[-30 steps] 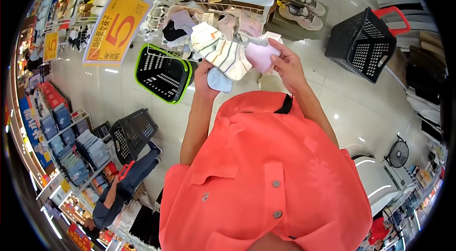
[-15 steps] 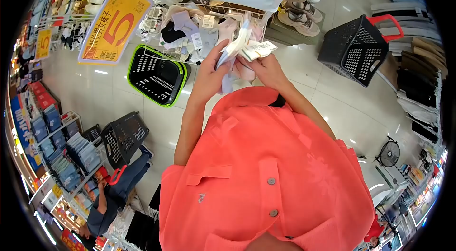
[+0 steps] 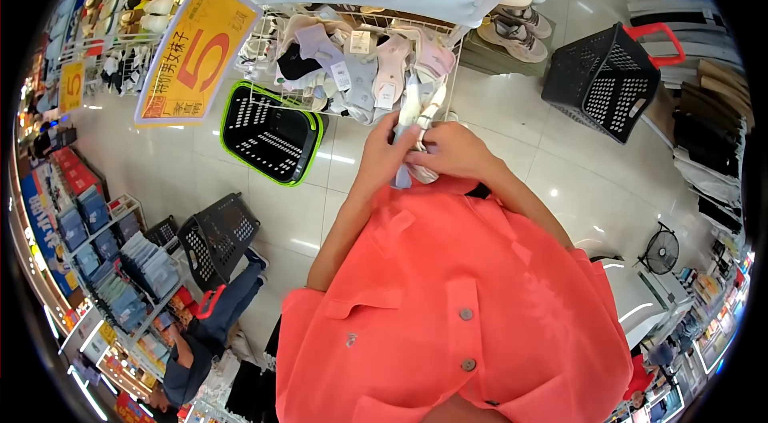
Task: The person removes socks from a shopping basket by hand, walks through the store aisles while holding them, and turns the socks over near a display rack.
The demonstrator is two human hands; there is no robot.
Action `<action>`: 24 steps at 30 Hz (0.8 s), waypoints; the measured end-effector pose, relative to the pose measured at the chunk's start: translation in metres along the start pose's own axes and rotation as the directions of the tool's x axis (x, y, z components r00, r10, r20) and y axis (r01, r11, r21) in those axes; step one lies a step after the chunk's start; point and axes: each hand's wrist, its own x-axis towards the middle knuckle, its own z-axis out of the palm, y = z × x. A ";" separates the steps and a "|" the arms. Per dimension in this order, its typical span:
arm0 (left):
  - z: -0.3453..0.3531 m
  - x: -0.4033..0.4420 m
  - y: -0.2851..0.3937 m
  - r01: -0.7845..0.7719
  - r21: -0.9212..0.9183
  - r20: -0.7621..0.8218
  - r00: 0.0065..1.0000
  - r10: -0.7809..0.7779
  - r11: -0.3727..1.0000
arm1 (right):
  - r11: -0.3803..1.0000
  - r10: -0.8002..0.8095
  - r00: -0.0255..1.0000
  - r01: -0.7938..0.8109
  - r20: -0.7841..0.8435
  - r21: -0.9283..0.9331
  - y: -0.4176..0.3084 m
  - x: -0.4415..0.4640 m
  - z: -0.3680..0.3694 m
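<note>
Both of my hands grip a small bunch of pale socks (image 3: 411, 109) close to my chest, just in front of a wire basket. My left hand (image 3: 390, 149) is closed round the left side of the bunch. From the right, my right hand (image 3: 454, 151) pinches the same socks, with its fingertips partly hidden. The sock tops stick up past my fingers, and a light purple end hangs below. Beyond my hands, the wire basket (image 3: 316, 108) holds several loose socks (image 3: 392, 63) in white, pink, lilac, grey and black, some with white tags.
A black shopping basket with a green rim (image 3: 308, 165) stands on the floor to the left. Another black basket with a red handle (image 3: 596, 83) is at the right. A yellow price sign (image 3: 196, 51) hangs by the socks; shoes (image 3: 512, 37) fill shelves. A person (image 3: 192, 359) is at lower left.
My hands have drawn the socks down toward my chest and closed in on them. The white tag that stuck out at the right no longer shows. More of the wire basket's socks are visible.
</note>
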 end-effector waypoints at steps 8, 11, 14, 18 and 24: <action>-0.027 0.011 -0.036 0.074 -0.652 -0.008 0.995 -0.104 0.755 | 0.869 0.080 0.978 0.025 -0.192 0.494 0.051 -0.023 0.009; -0.034 0.022 -0.023 -0.103 -0.630 -0.202 0.979 -0.035 0.770 | 0.793 0.163 0.941 0.054 -0.297 0.606 0.048 -0.032 0.000; -0.040 0.048 -0.013 -0.270 -0.448 -0.315 0.940 0.132 0.852 | 0.677 0.222 0.915 0.104 -0.337 0.729 0.044 -0.042 -0.012; -0.046 0.098 -0.024 -0.327 -0.184 -0.285 0.920 0.268 0.927 | 0.647 0.206 0.877 0.211 -0.434 0.733 0.040 -0.045 -0.022; -0.018 0.072 0.009 -0.199 0.044 -0.168 0.965 0.204 0.979 | 0.571 0.183 0.843 0.328 -0.506 0.753 0.019 -0.039 -0.027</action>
